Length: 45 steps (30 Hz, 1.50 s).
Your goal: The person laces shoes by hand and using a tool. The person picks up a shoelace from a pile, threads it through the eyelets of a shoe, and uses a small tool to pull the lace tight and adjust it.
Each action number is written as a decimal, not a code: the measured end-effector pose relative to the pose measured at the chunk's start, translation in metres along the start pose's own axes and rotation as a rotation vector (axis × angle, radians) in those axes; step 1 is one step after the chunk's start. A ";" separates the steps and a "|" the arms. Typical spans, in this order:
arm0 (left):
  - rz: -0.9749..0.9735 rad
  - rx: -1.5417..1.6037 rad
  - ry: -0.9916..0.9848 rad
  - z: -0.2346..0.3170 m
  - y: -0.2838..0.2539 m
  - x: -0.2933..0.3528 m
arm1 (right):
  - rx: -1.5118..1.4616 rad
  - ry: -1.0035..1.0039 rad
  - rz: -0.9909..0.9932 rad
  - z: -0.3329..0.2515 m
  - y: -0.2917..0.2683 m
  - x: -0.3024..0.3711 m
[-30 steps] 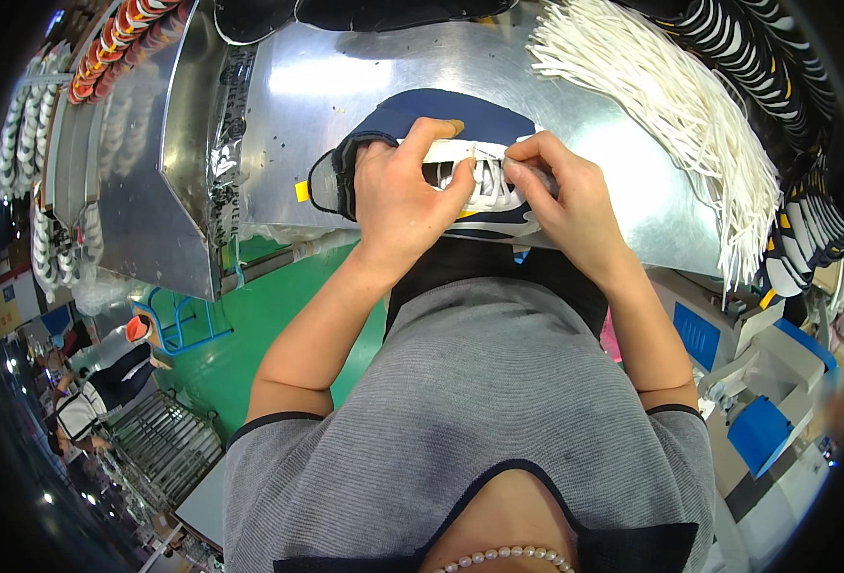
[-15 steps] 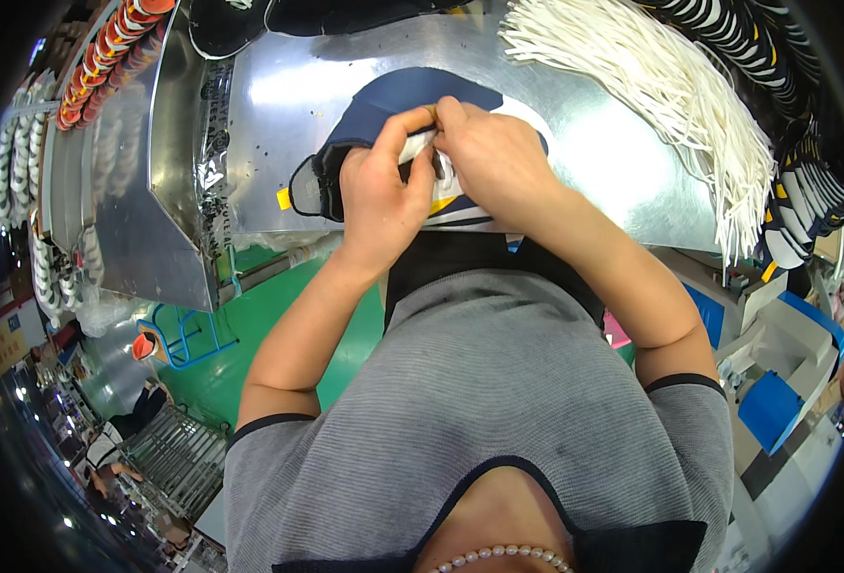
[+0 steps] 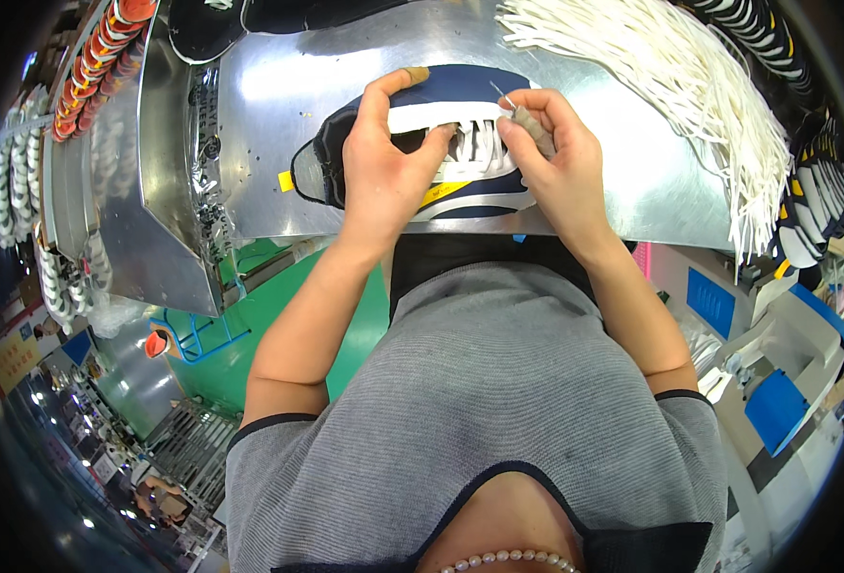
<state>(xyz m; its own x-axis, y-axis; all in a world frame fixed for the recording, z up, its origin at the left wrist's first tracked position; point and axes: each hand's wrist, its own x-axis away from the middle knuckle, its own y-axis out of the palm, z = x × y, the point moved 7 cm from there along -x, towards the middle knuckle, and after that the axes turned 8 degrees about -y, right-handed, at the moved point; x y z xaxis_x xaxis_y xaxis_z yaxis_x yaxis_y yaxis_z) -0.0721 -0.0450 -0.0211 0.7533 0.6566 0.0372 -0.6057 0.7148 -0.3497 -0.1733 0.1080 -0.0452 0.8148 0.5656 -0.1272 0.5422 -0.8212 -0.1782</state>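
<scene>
A navy, white and black shoe upper (image 3: 479,84) lies on its side on the metal table, with a yellow tab at its heel end. White shoelace (image 3: 479,143) crosses the rows of its opening. My left hand (image 3: 384,167) grips the upper near the collar, thumb inside the opening and index finger over the navy side; a tan finger cover sits on that fingertip. At the toe end, my right hand (image 3: 570,162) is closed around a thin metal hook tool (image 3: 534,132) with a greyish wrapped handle. The tool's tip points up and left, just above the upper.
Loose white shoelaces (image 3: 651,115) are heaped at the table's right. Stacked dark shoe uppers (image 3: 813,186) stand beyond them. More black pieces (image 3: 317,14) lie at the far edge. A metal panel (image 3: 169,162) borders the left, near a blue-framed stool (image 3: 197,334).
My hands have moved apart from their pinch over the opening. The right hand has shifted right, bringing the hook tool into sight. The lacing is now uncovered.
</scene>
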 end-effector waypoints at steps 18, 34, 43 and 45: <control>-0.426 0.267 -0.389 -0.002 0.005 0.003 | 0.092 -0.884 -0.207 -0.093 0.015 0.034; -0.281 -0.270 0.029 0.033 -0.017 0.032 | -0.194 -0.002 -0.208 -0.017 -0.012 0.045; -0.154 -0.567 0.288 0.032 -0.010 0.038 | -0.078 0.267 -0.194 0.006 0.018 0.033; -0.190 -0.559 0.221 0.028 -0.012 0.037 | -0.127 0.288 -0.177 -0.002 0.015 0.030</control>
<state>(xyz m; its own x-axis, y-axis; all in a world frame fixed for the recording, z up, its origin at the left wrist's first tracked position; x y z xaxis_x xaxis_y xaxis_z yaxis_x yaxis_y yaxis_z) -0.0442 -0.0221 0.0106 0.9060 0.4225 -0.0267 -0.2755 0.5406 -0.7949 -0.1403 0.1128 -0.0493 0.7205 0.6702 0.1781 0.6866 -0.7255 -0.0475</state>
